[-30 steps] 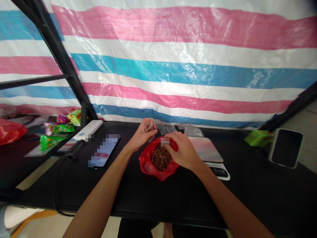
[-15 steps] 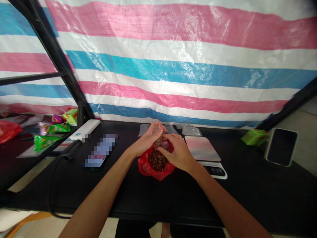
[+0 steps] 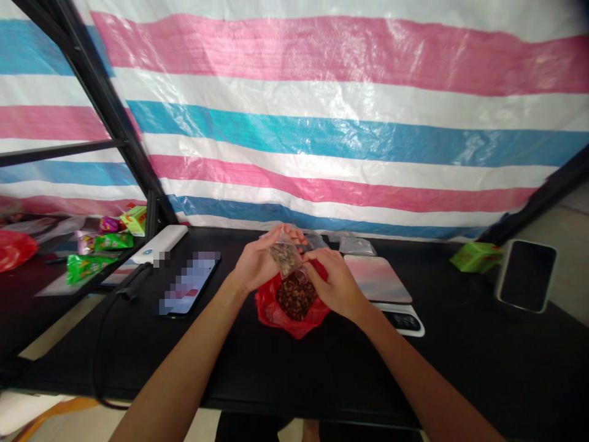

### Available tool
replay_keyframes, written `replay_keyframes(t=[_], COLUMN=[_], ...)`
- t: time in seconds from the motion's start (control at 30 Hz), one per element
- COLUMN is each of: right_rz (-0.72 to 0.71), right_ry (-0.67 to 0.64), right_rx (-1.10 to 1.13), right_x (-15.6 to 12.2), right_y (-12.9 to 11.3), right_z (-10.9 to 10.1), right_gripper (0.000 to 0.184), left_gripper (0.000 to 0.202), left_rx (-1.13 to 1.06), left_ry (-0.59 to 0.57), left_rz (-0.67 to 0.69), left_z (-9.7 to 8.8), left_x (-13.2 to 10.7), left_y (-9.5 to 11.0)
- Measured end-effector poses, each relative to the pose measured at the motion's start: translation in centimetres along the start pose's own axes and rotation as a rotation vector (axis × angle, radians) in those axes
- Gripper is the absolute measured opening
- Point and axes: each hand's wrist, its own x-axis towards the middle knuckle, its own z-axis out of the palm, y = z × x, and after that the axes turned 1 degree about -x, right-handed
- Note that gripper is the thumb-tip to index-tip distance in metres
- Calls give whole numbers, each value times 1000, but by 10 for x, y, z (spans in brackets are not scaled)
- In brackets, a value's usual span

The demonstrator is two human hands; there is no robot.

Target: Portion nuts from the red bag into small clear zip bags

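Left to right from where I stand:

- side table at far left: red bundle [image 3: 16,248], green snack packets [image 3: 87,265], small green carton [image 3: 137,218]
- main black table [image 3: 460,368], left end: white power bank [image 3: 161,242] with a black cable [image 3: 110,319] running off the front edge
- phone [image 3: 188,285] lying flat just right of the power bank, screen up
- left hand [image 3: 255,264]: closed, fingers and thumb clamped on a small clear pouch [image 3: 285,255], held up off the table, tilted, with some brown bits inside
- red bag [image 3: 294,301]: on the table right under the pouch, mouth open, full of the same brown bits (seeds or spice, too small to tell), sitting between the two wrists
- right hand [image 3: 338,285]: fingers curled in, tips pinched at the pouch's lower edge over the red bag's mouth; can't tell whether they grip the pouch film or a pinch of bits
- flat scale [image 3: 377,279] just right of the red bag, pinkish plate, right wrist passing over its front corner
- spare clear pouches [image 3: 356,245] lying behind the scale, against the striped tarp [image 3: 322,123]
- far right: green box [image 3: 476,256], then a dark slab [image 3: 527,275] with a white rim, propped up, well apart from the hands
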Motion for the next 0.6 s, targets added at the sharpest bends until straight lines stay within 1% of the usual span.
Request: replay_keyframes(t=[0.1,0.2,0.27,0.33,0.4,0.43,0.5,0.6], right_rz=[-17,-43,-35,-38,-59,-68,-78,-93], right_ry=[47,162,211,185,119,90,72,95], right_rx=[-32,-53,-38,7,55,72,88,100], right_x=[0,-1,-1,-1,-1,-1,-1,-1], right_y=[-3,-5,-7,-9,-12,-13,-14,-11], right_z=[-3,-8,-10,-11,-10,-9,-9,-11], right_gripper=[11,11,19,30,43,45,40,23], left_gripper=[29,43,49,50,49,51,58,66], left_rx=[19,98,211,361,490,534,609,727], left_ry=[-20,-44,-60,-85,-99,-105,-111,-117], left_rz=[-1,-18,8,62,124,153,206,236], left_z=[-2,-6,-6,-5,-4,-3,-3,-2], left_x=[0,1,1,1,1,1,1,0], left_y=[2,-3,-9,-16,-24,-27,-32,-35])
